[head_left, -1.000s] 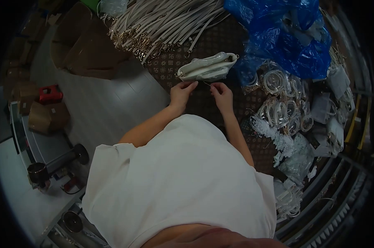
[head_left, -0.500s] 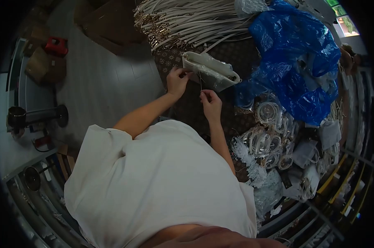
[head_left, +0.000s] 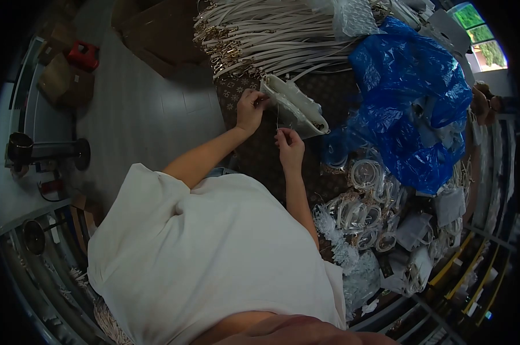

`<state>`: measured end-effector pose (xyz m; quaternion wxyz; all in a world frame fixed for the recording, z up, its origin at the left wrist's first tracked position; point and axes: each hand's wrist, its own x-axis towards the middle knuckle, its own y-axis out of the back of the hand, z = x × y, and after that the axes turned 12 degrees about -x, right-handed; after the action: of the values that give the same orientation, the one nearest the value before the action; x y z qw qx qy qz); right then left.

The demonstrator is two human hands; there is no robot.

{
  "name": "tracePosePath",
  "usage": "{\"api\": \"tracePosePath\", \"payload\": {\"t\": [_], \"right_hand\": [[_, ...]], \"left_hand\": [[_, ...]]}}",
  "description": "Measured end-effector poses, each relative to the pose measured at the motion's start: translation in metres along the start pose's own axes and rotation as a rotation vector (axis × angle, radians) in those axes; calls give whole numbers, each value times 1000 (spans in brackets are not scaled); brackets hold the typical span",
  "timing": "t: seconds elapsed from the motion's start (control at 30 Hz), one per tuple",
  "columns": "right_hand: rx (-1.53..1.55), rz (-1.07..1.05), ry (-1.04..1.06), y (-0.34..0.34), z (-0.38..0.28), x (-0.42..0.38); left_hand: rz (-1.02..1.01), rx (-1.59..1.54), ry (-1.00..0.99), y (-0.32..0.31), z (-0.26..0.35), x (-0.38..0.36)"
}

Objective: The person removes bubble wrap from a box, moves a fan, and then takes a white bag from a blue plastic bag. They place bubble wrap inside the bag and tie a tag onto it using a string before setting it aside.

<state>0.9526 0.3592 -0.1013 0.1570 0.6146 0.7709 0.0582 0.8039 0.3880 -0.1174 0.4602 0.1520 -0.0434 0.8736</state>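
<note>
A small white bag point(head_left: 294, 109), with clear plastic wrap about it, stands on the brown patterned table. My left hand point(head_left: 251, 112) is at the bag's left end, its fingers closed in a pinch on something too small to make out. A thin string point(head_left: 278, 115) hangs down in front of the bag. Its lower end is pinched between the thumb and fingers of my right hand point(head_left: 290, 146), just below the bag's front side.
White straps with gold clasps point(head_left: 271, 46) lie at the table's back. Blue plastic point(head_left: 412, 98) is heaped at the right, with coiled clear-wrapped straps point(head_left: 366, 175) below it. A cardboard box point(head_left: 159, 37) stands on the floor beyond the table's left edge.
The view has shifted a little. The bag sits more upright and nearer my left hand, and both hands keep their pinched hold.
</note>
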Motion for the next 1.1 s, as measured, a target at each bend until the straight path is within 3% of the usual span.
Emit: {"api": "tracePosePath", "payload": {"t": [0.17,0.43,0.67,0.73,0.87,1.1], "right_hand": [[17,-17,-37,-4,0,-1],[-57,-17,-83,-3,-5,-5],[-82,1,-99,-5,-13,-4],[-87,9,-105,-6,-14,-4],[-95,27,-115,-7,-19,-3],[-118,67,-142,-14,-24,0]], "left_hand": [[27,-166,43,0,-10,0],[-196,81,-316,13,-9,14],[-267,128,-304,11,-14,20],[-249,-34,-213,9,-17,19],[-259,-74,-154,15,-16,20],[-342,-181,182,31,-1,30]]}}
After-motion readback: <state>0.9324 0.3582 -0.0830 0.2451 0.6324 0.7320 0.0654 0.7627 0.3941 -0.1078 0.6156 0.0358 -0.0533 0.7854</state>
